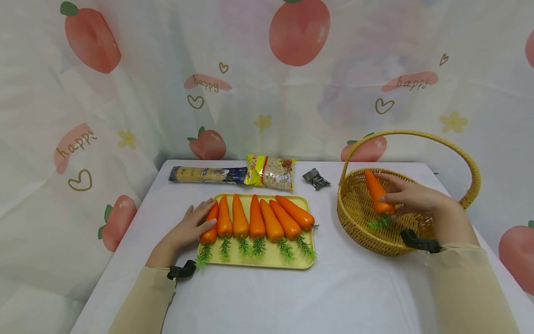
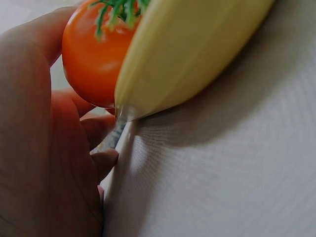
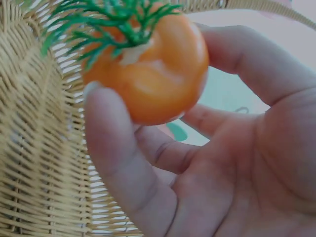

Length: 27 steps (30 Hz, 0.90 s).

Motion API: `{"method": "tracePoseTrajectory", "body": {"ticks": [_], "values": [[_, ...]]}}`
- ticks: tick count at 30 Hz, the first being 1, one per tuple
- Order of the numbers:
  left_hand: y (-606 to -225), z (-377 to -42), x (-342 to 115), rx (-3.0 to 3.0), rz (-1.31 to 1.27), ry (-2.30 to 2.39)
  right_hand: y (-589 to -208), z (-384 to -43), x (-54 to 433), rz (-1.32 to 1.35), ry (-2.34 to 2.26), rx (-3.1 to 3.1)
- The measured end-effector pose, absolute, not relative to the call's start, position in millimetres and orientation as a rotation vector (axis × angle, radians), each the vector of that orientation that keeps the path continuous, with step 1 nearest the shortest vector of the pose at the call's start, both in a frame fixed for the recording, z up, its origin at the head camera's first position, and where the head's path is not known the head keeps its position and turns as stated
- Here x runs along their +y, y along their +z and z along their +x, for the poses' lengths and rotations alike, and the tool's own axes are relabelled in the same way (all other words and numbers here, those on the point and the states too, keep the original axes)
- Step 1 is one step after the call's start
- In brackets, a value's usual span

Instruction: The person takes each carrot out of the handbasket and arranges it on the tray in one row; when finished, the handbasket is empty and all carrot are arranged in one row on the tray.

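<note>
Inside the round wicker basket (image 1: 363, 239), my right hand (image 1: 410, 197) holds an orange carrot (image 1: 377, 190) near its leafy end, tip pointing away. The right wrist view shows thumb and fingers around the thick end of the carrot (image 3: 163, 84), its green leaves facing the camera. My left hand (image 1: 193, 225) rests at the left edge of a pale yellow tray (image 1: 258, 263), with loosely bent fingers and thumb against the leftmost carrot (image 1: 210, 225). In the left wrist view that carrot (image 2: 91, 59) lies beside the tray rim (image 2: 163, 74), with some fingers just outside the rim.
Several more carrots (image 1: 256, 218) lie side by side on the tray, leaves toward me. Behind it are a long pasta packet (image 1: 208, 175), a yellow-and-clear food bag (image 1: 271, 173) and a small dark packet (image 1: 316, 179). The basket's tall handle (image 1: 417, 133) arches over my right hand.
</note>
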<state>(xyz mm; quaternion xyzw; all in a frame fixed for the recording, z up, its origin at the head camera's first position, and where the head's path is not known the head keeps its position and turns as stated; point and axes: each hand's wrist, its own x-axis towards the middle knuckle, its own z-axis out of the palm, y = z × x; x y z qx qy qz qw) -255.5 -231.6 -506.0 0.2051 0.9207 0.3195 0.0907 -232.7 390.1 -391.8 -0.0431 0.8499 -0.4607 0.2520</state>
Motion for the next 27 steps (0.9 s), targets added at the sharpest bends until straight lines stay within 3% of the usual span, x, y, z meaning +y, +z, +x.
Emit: {"method": "tracePoseTrajectory", "body": {"ticks": [27], "values": [[-503.1, -253.8, -230.6, 2.742, 0.600, 0.933, -367.4, -186.7, 313.7, -0.331, -1.367, 2.196]]}}
